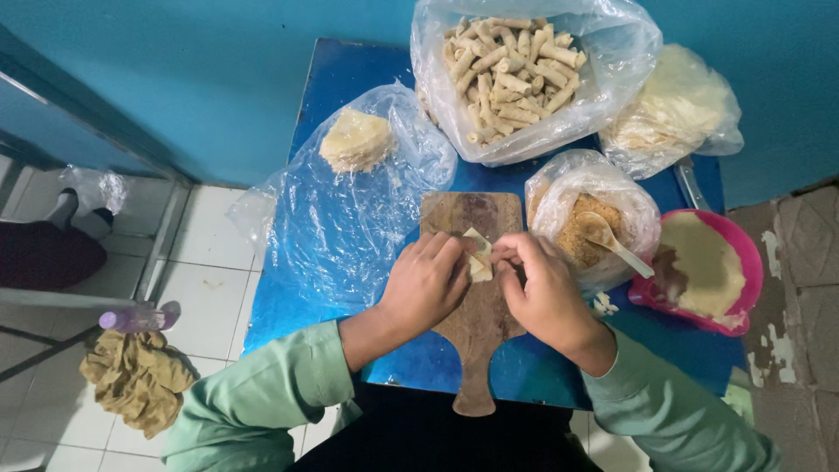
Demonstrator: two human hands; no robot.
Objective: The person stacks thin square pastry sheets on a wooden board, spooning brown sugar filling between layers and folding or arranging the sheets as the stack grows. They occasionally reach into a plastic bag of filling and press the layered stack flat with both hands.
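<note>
Both hands meet on the board [476, 323] mid-table: the left hand [426, 284] and right hand [542, 288] each pinch the pale wrapper [478, 253], fingers curled on it, half folded. Far off, a bag [612, 61] already holds many finished rolls [511, 74]. Right, a bag of crumbly filling [584, 229] with spoon [612, 240]; wrapper stacks [354, 140] remain.

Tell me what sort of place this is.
Probably a small home or informal food-prep corner, not a commercial kitchen. Both hands fold a wrapper on a wooden board atop a small blue table, beside a bag of finished rolls, on a tiled floor.
</note>
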